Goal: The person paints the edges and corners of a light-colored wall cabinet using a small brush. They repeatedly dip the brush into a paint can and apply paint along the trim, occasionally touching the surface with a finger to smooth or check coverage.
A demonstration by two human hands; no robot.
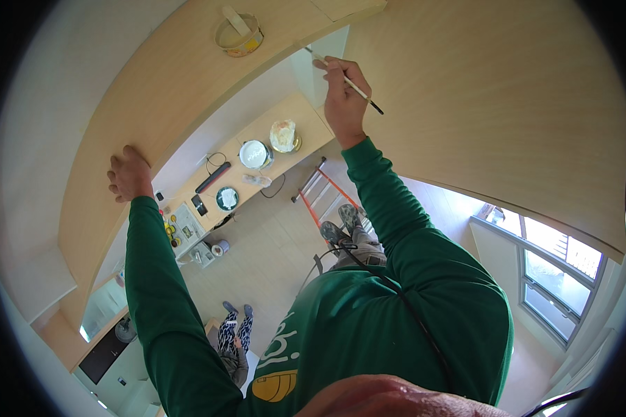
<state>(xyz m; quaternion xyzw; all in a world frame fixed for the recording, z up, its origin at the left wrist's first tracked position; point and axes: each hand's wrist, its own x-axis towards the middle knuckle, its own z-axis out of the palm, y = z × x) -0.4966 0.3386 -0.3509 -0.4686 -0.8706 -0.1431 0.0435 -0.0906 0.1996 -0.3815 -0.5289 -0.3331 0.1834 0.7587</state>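
My right hand (347,96) grips a thin paintbrush (356,87) with a pale handle and a dark end. The brush tip touches or nearly touches the lower edge of a wood-veneer shelf (271,65), near its corner with a large wood panel (480,99). Resting on the shelf's surface at the left is my left hand (129,174), fingers spread and holding nothing. A round tub (240,47) with a flat pale stick in it stands on the shelf, left of the brush.
Below, a counter (313,122) holds a white-topped can (254,155), a paper-covered container (283,136), a phone (199,205) and small jars. My feet are on an orange-railed ladder (310,208). Another person (233,339) is on the lower left, windows (555,281) on the right.
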